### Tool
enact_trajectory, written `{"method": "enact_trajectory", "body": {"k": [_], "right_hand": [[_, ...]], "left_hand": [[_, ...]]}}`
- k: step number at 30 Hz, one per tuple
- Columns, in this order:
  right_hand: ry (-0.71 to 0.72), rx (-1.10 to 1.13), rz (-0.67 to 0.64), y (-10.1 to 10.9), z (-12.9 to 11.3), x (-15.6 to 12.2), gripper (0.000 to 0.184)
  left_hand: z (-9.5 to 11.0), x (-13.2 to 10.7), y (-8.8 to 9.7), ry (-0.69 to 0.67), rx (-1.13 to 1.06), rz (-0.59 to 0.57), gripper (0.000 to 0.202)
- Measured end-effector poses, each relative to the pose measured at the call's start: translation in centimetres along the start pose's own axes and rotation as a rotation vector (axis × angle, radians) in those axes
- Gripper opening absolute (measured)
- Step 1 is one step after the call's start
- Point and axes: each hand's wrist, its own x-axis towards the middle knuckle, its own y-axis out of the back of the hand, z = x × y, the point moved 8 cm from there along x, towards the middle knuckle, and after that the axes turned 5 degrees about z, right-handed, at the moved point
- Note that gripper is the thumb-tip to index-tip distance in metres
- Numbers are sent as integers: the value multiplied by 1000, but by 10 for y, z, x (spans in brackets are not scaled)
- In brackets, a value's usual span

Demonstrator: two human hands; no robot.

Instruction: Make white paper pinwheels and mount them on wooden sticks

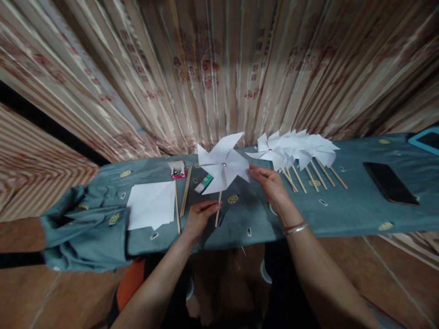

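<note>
Filling the background, a pleated, patterned curtain (219, 59) hangs behind a long table draped in grey-green cloth (353, 205). On its right half lies an overlapping row of white paper pinwheels (298, 148), sticks pointing toward the person; they are packed so closely that a sleeve or wrist catching one could drag or crease its neighbours. Next in size comes the held pinwheel (219, 171), raised in front of the person near the middle of the table. The left hand (200, 217) pinches its wooden stick (217, 214) below the blades, while the right hand (269, 183) pinches the edge of the right-hand blade between thumb and fingers. Too hard a pull there could tear the paper or work it loose at the centre; a slack left grip would let the stick twist. To the left sits a stack of white paper (151, 205), its loose sheets easily nudged askew by the left forearm. A dark phone (390, 183) rests far right. Smaller still, loose sticks (186, 192) lie beside the paper and could roll if bumped. An open red box (178, 171) of metal pins stands behind them, liable to spill if knocked; a green-and-white box (205, 183) lies nearby. Smallest is the shiny pin (224, 164) at the held pinwheel's centre; how firmly it is seated cannot be told.
</note>
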Motion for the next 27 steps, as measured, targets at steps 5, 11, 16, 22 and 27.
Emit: {"method": "enact_trajectory", "body": {"k": [5,11,16,22,27], "right_hand": [[-14,29,-40,-6,2,-3,23],[-40,46,-102,-16,6,-8,28],[-48,80,-175,-26,5,-15,29],[-40,74,-261,-36,2,-24,28],[-32,21,-292,-40,3,-28,31]], "left_hand": [[-2,2,2,-3,-33,16,26],[2,1,1,1,-65,43,28],[3,1,1,-1,-60,42,30],[1,2,2,-1,-71,64,29],[-1,3,2,-6,-87,60,31]]}}
